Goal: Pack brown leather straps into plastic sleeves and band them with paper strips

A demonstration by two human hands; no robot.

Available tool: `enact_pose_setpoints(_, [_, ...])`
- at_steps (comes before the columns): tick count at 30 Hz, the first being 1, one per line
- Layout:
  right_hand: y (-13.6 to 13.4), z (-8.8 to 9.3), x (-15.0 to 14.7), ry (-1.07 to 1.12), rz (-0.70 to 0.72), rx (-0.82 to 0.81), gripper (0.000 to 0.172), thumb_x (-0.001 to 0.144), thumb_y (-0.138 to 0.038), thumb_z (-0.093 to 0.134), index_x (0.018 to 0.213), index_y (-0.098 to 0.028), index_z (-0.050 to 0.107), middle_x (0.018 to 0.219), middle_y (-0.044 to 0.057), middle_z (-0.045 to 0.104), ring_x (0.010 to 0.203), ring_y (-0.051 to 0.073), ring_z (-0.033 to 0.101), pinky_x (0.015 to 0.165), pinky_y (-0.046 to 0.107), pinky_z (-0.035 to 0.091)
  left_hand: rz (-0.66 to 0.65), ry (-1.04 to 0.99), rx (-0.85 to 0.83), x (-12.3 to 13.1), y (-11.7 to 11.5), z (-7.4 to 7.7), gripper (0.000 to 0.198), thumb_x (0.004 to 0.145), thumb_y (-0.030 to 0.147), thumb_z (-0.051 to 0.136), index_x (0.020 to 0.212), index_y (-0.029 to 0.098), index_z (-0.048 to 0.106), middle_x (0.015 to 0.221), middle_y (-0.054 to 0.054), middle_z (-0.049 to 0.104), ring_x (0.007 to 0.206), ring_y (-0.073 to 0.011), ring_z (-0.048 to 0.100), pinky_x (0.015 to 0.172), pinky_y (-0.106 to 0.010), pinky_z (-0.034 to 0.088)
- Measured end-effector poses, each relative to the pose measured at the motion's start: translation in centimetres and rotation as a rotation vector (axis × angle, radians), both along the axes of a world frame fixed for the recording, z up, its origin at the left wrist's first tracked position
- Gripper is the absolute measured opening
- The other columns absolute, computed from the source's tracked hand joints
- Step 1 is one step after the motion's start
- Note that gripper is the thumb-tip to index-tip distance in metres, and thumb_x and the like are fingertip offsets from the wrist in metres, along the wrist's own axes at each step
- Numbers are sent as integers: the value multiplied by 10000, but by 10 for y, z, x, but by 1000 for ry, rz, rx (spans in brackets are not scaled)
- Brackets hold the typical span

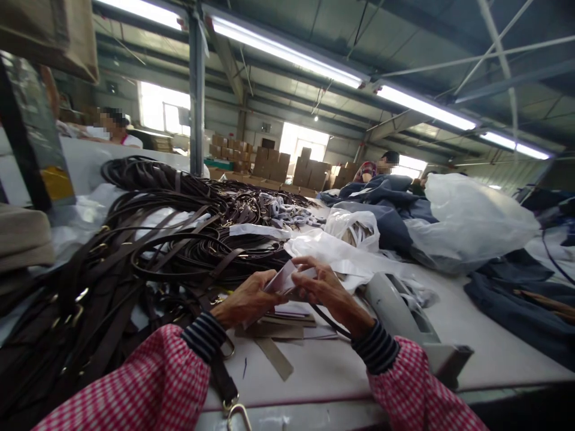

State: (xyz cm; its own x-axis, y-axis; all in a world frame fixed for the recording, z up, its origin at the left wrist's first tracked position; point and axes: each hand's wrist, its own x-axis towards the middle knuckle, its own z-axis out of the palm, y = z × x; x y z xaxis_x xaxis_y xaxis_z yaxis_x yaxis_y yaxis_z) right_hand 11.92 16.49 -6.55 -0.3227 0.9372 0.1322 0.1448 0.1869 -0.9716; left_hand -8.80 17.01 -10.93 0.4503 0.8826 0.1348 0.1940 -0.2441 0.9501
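Observation:
My left hand point(249, 298) pinches a small white sheet point(279, 279), paper or thin film, its thumb and fingers closed along the near edge. Across from it, my right hand point(324, 286) has bent fingers pressed on the same sheet's right side. Part of the sheet is hidden behind the fingers. Below the hands lie flat strips and pieces, among them a tan strip point(275, 358) and some white slips. A thin dark strap point(332, 321) curves out beneath my right wrist. Near the table's front edge hangs a brown strap end with a metal clasp point(237, 414).
Brown leather-like straps point(179, 251) with metal fittings heap over the left side. A grey sewing-machine-like body point(398, 308) stands by my right forearm. Beyond are white plastic bags point(476, 215) and dark blue fabric point(521, 299). Other people work farther back, before cardboard boxes point(272, 163).

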Motion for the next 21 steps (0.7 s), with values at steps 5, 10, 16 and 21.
enact_pose_setpoints(5, [6, -2, 3, 69, -34, -12, 455, 712, -294, 811, 1112, -142, 659, 816, -2, 647, 529, 76, 518, 433, 181, 314, 53, -41, -26, 0, 0, -1, 379, 715, 316, 726, 1039, 134, 653, 818, 7, 618, 675, -148, 538, 623, -257, 420])
enact_pose_setpoints(10, [6, -5, 7, 26, 60, -109, 529, 696, -238, 811, 1197, -174, 657, 834, 0, 683, 561, 93, 566, 431, 175, 308, 85, 26, 42, -1, 0, -1, 289, 692, 324, 754, 900, 129, 709, 834, 6, 586, 716, -162, 520, 647, -273, 395])
enact_pose_setpoints(16, [5, -9, 3, -128, 125, -84, 268, 739, -286, 776, 955, -133, 734, 648, 13, 683, 492, 95, 554, 419, 169, 324, 92, 132, 178, -1, -3, 3, 202, 691, 331, 754, 654, 153, 664, 813, 3, 539, 764, -174, 514, 686, -278, 367])
enact_pose_setpoints(21, [1, -13, 4, -68, 72, -118, 242, 683, -262, 792, 868, -131, 706, 630, -3, 665, 470, 101, 567, 415, 178, 358, 147, 143, 224, -2, -3, 9, 377, 804, 489, 648, 618, 169, 579, 697, 22, 494, 673, -154, 453, 635, -281, 316])
